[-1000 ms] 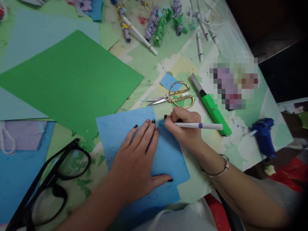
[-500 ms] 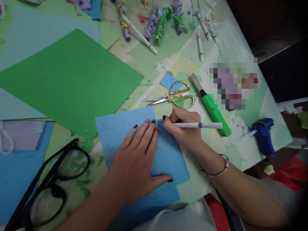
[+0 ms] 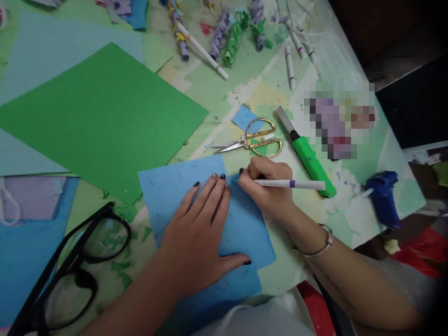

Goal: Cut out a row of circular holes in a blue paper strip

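Observation:
My left hand (image 3: 199,233) lies flat with fingers stretched over a sheet of blue paper (image 3: 245,224), pressing it to the table. In a writing grip, my right hand (image 3: 269,186) is closed around a white marker pen (image 3: 304,185) with a purple band. The marker's tip is at the paper's upper right edge, close to my left fingertips; whether it touches is hard to make out. Just beyond the paper are gold-handled scissors (image 3: 245,142), partly spread, beside a small blue paper piece (image 3: 245,119). A green utility knife (image 3: 308,161) with its blade out lies past my right hand.
A large green sheet (image 3: 112,112) covers the left side over pale blue paper. Black-framed glasses (image 3: 77,261) lie at the lower left. Curled paper rolls (image 3: 220,37) and several markers (image 3: 290,67) are at the back. A blue glue gun (image 3: 383,198) stands near the right edge.
My right hand and the marker have shifted very slightly to the right. My left hand has stayed in place on the paper.

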Demonstrator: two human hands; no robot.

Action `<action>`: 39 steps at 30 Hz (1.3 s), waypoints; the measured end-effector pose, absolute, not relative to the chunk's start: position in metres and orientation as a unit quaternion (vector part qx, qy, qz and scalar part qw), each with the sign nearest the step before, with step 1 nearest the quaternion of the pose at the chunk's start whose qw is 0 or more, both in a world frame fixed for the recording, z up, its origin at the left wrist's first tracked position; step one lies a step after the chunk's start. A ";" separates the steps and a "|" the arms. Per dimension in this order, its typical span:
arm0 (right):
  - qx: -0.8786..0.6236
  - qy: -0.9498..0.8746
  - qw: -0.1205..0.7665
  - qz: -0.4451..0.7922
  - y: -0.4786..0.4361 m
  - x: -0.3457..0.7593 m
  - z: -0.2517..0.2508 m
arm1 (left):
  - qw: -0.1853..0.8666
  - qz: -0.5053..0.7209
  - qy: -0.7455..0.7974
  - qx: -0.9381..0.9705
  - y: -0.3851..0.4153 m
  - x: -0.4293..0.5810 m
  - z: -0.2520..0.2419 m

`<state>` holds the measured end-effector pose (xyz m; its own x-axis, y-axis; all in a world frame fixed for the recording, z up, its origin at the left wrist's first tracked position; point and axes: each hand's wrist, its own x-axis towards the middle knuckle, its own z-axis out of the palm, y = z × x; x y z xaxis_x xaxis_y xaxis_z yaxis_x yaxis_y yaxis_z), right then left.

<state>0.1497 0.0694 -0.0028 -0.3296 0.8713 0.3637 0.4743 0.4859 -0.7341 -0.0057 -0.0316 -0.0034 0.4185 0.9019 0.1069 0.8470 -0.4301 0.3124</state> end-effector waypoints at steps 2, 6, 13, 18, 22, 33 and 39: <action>-0.436 -0.771 0.382 0.263 0.069 0.150 -0.002 | 0.104 0.129 0.525 0.835 -0.032 -0.006 -0.003; -0.441 -0.767 0.378 0.272 0.068 0.150 -0.002 | 0.104 0.127 0.524 0.836 -0.031 -0.005 -0.003; -0.448 -0.761 0.378 0.279 0.068 0.149 -0.001 | 0.104 0.131 0.521 0.837 -0.031 -0.005 -0.003; -0.459 -0.746 0.387 0.289 0.069 0.150 -0.002 | 0.105 0.132 0.521 0.837 -0.031 -0.005 -0.003; -0.449 -0.761 0.376 0.279 0.069 0.149 -0.002 | 0.099 0.135 0.522 0.836 -0.031 -0.005 -0.004; -0.441 -0.761 0.384 0.281 0.070 0.149 -0.001 | 0.102 0.129 0.524 0.836 -0.031 -0.005 -0.004; -0.457 -0.737 0.404 0.292 0.070 0.149 -0.001 | 0.104 0.127 0.522 0.837 -0.032 -0.006 -0.004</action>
